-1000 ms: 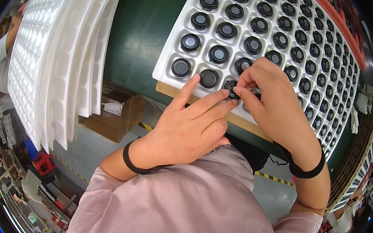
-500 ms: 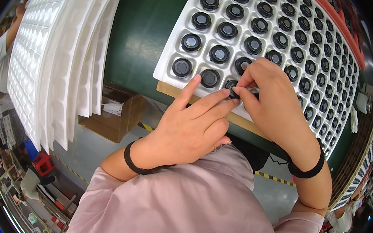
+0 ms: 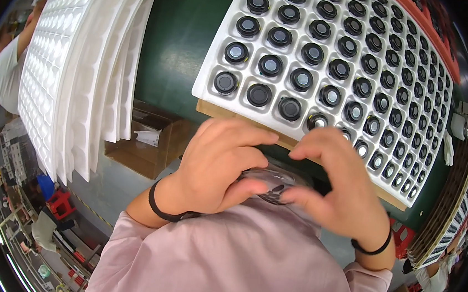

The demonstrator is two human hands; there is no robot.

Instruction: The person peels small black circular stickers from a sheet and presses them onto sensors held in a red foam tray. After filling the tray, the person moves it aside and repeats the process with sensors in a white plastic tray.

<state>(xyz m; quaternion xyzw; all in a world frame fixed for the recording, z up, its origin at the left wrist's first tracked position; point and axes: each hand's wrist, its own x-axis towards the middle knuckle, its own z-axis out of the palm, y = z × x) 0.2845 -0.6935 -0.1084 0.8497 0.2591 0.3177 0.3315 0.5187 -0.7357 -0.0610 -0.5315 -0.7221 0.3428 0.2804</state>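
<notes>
My left hand [image 3: 221, 164] is over my lap, thumb and fingers curved apart, its thumb at the edge of a clear plastic bag [image 3: 281, 178] with small dark round pieces in it. Opposite, my right hand [image 3: 339, 180] is slightly blurred, its thumb and index finger spread; the thumb overlaps the bag's right side. Neither hand visibly grips anything. Beyond them lies a white moulded tray [image 3: 208, 88] with rows of black round lens-like parts [image 3: 302, 79], one per pocket. Several at the near left corner have dark, dull faces; most others show a pale disc in the centre.
The tray rests on brown cardboard [image 3: 220, 113] on a green tabletop [image 3: 169, 57]. Tall white trays [image 3: 73, 76] stand stacked at left, above an open cardboard box [image 3: 150, 147]. A red crate [image 3: 432, 38] is at the far right, stacked trays [image 3: 448, 215] at right. Another person's arm [image 3: 30, 28] shows far left.
Both hands have drawn back from the tray's near edge to the bag over my lap, and their fingers have spread. The part they were touching now sits uncovered in its pocket.
</notes>
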